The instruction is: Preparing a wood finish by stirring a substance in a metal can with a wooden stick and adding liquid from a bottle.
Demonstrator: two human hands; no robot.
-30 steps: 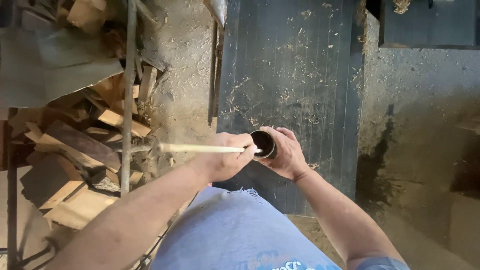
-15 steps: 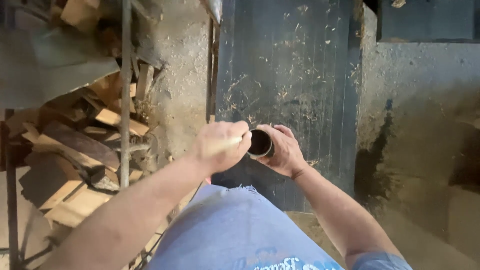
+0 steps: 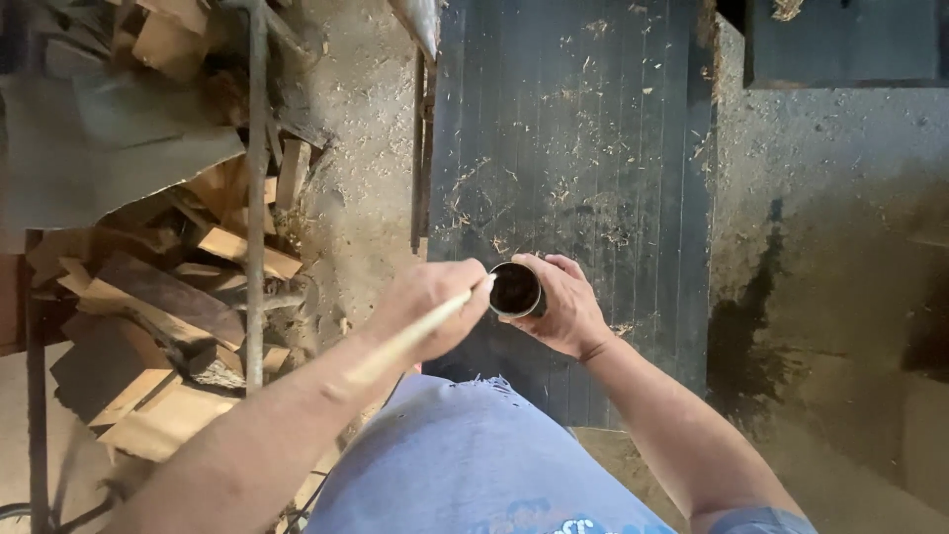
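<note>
Gripping a thin pale stick, the left hand angles it up and rightward so its tip meets the open mouth of the small dark can. The right hand wraps that can from its far side, over the dark boards.

The small can shows black inside; the thin stick at its nine o'clock is pale tan; the board at twelve o'clock is dark grey-black, flecked with pale shavings; the shirt is light blue; the wood scraps at nine o'clock are tan and brown.
</note>
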